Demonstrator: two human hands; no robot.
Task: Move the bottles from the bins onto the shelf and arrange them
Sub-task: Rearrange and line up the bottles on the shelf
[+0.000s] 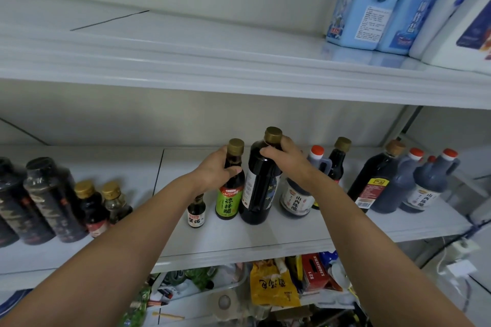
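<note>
My left hand (216,171) grips the neck of a green-labelled vinegar bottle (229,199) with a gold cap, standing on the middle shelf (239,236). Right beside it, my right hand (285,158) holds the shoulder of a taller dark bottle (259,194) with a gold cap, also upright on the shelf. A tiny dark bottle (196,212) stands just left of the green-labelled one, partly behind my left wrist.
Further dark bottles line the shelf: a white-labelled jug (296,198) and several more to the right (422,183), several at left (47,199). Blue and white detergent jugs (372,0) stand on the upper shelf. Below, a bin (228,284) and snack bags (271,287).
</note>
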